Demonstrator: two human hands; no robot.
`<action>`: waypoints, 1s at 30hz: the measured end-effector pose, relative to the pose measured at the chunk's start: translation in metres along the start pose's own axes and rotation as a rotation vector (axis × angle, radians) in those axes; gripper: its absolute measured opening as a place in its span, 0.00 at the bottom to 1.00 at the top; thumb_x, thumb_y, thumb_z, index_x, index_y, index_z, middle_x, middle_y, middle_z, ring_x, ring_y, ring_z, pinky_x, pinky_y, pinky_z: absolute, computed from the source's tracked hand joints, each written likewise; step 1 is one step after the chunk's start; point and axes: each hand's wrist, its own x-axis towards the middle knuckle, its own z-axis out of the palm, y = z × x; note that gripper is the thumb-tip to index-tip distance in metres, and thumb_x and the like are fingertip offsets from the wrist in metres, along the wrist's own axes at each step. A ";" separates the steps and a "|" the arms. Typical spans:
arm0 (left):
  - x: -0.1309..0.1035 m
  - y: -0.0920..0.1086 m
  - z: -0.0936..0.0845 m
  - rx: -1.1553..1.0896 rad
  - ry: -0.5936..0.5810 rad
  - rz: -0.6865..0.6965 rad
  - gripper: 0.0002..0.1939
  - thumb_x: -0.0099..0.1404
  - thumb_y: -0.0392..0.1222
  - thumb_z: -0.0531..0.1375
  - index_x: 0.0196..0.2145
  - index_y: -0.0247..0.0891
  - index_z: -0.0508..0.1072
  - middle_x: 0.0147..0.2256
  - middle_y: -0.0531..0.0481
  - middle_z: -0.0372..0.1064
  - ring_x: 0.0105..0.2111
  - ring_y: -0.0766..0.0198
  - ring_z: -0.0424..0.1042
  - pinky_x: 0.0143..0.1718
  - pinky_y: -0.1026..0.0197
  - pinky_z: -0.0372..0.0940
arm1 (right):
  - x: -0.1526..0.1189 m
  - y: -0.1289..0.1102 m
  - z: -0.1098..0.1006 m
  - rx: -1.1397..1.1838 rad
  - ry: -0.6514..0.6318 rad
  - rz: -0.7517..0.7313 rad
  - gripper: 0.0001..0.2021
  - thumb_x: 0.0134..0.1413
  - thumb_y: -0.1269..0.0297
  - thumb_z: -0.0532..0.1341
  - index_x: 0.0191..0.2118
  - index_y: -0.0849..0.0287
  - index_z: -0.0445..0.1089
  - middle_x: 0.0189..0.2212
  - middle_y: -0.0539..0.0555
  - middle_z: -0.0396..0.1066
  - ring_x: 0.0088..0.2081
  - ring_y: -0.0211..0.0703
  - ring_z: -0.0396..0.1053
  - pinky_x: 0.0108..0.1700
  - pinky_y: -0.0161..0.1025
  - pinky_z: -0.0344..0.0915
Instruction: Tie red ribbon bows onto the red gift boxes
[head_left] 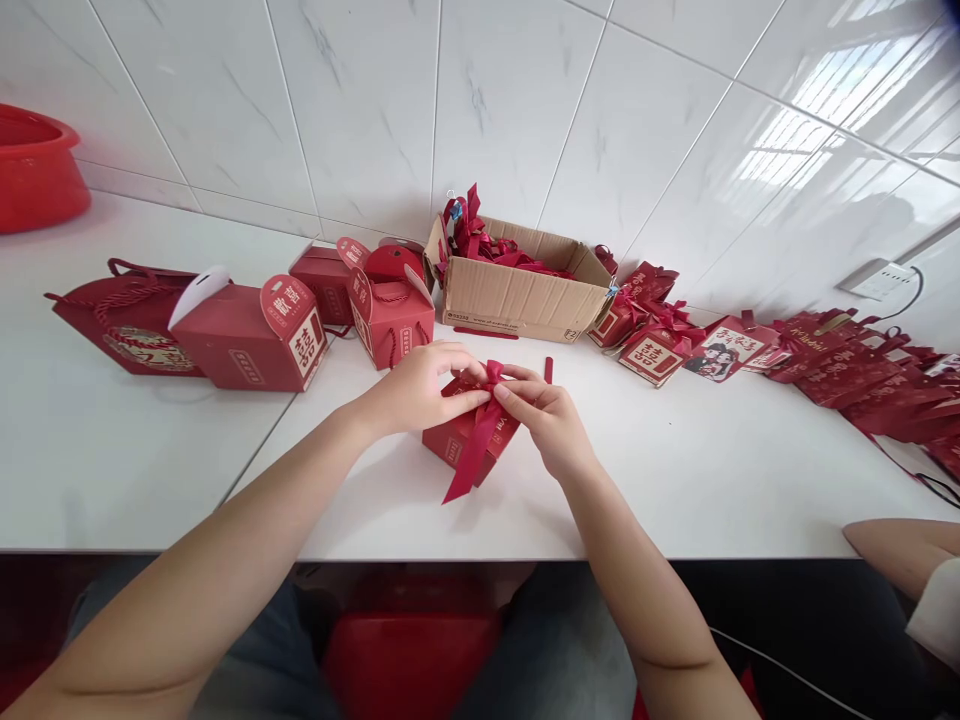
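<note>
My left hand (439, 388) and right hand (546, 412) are pinching glossy crimson ribbon (478, 445) atop small red cardboard box (451, 440), sitting near white tabletop (675, 470) front edge. Ribbon probably slipping easily; box seeming light, crushable, best gripping by lower corners.

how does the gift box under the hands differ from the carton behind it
The gift box is red; the carton is brown.
The gift box looks smaller than the carton.
The gift box has a bow on top; the carton is open, with red ribbons inside.
The left hand and right hand touch the gift box's bow; neither touches the carton.
Both bear print and stand on the white table.
</note>
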 end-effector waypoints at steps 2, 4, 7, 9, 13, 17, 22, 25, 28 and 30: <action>0.000 -0.002 0.001 0.013 0.006 0.013 0.10 0.60 0.47 0.62 0.34 0.38 0.76 0.37 0.47 0.74 0.40 0.58 0.71 0.45 0.55 0.65 | -0.001 0.001 0.001 -0.023 0.016 -0.006 0.08 0.51 0.55 0.66 0.34 0.51 0.80 0.51 0.56 0.68 0.60 0.48 0.61 0.55 0.44 0.66; 0.000 -0.005 0.002 0.009 0.000 0.023 0.11 0.60 0.48 0.62 0.36 0.39 0.77 0.38 0.47 0.74 0.41 0.57 0.72 0.46 0.54 0.66 | -0.002 0.001 0.002 -0.078 0.039 -0.017 0.08 0.51 0.55 0.65 0.35 0.50 0.80 0.51 0.56 0.67 0.59 0.48 0.62 0.55 0.45 0.66; 0.001 -0.009 0.002 -0.003 0.002 0.043 0.10 0.61 0.47 0.61 0.37 0.40 0.78 0.40 0.46 0.74 0.42 0.57 0.72 0.47 0.54 0.66 | -0.004 0.000 0.003 -0.219 0.071 -0.063 0.08 0.54 0.56 0.63 0.35 0.49 0.80 0.48 0.56 0.69 0.58 0.49 0.62 0.58 0.48 0.62; 0.001 -0.010 0.002 -0.012 0.008 0.057 0.09 0.62 0.45 0.61 0.36 0.40 0.78 0.39 0.46 0.74 0.41 0.57 0.72 0.46 0.54 0.66 | -0.005 -0.001 0.002 -0.332 0.068 -0.122 0.09 0.56 0.56 0.62 0.35 0.48 0.80 0.45 0.56 0.71 0.57 0.49 0.63 0.60 0.51 0.59; 0.002 -0.011 0.004 0.012 0.009 0.099 0.08 0.63 0.43 0.60 0.37 0.40 0.79 0.37 0.47 0.75 0.41 0.58 0.71 0.45 0.54 0.66 | -0.005 -0.002 -0.007 -0.524 0.040 -0.273 0.10 0.57 0.57 0.61 0.37 0.50 0.80 0.41 0.56 0.72 0.46 0.47 0.69 0.53 0.50 0.64; 0.002 -0.012 0.007 0.039 0.026 0.125 0.08 0.63 0.42 0.61 0.36 0.39 0.79 0.37 0.48 0.75 0.41 0.58 0.71 0.45 0.55 0.67 | -0.002 -0.002 -0.019 -0.649 -0.054 -0.464 0.09 0.59 0.61 0.61 0.40 0.52 0.78 0.39 0.55 0.73 0.38 0.42 0.70 0.44 0.45 0.68; 0.002 -0.013 0.010 0.029 0.016 0.120 0.07 0.62 0.38 0.61 0.36 0.40 0.79 0.37 0.49 0.76 0.42 0.59 0.71 0.46 0.55 0.66 | 0.000 -0.002 -0.032 -0.858 -0.131 -0.596 0.11 0.55 0.57 0.65 0.43 0.52 0.76 0.41 0.55 0.73 0.43 0.46 0.69 0.51 0.52 0.62; 0.002 -0.015 0.011 -0.001 0.012 0.131 0.07 0.62 0.38 0.61 0.36 0.40 0.79 0.37 0.49 0.76 0.42 0.59 0.71 0.46 0.55 0.67 | 0.000 -0.002 -0.036 -0.917 -0.141 -0.645 0.14 0.52 0.54 0.66 0.44 0.52 0.76 0.39 0.55 0.73 0.42 0.46 0.68 0.50 0.51 0.61; 0.002 -0.015 0.012 -0.021 0.020 0.135 0.06 0.62 0.38 0.61 0.36 0.40 0.79 0.37 0.49 0.76 0.42 0.60 0.71 0.46 0.55 0.67 | 0.001 -0.003 -0.037 -0.949 -0.133 -0.697 0.10 0.57 0.57 0.63 0.43 0.52 0.76 0.37 0.54 0.72 0.40 0.44 0.67 0.49 0.50 0.60; 0.002 -0.016 0.012 -0.025 0.025 0.137 0.06 0.61 0.38 0.62 0.35 0.40 0.79 0.36 0.49 0.76 0.42 0.60 0.71 0.46 0.55 0.67 | 0.001 -0.003 -0.038 -0.949 -0.125 -0.738 0.07 0.60 0.63 0.61 0.42 0.52 0.76 0.36 0.54 0.72 0.39 0.43 0.67 0.48 0.48 0.60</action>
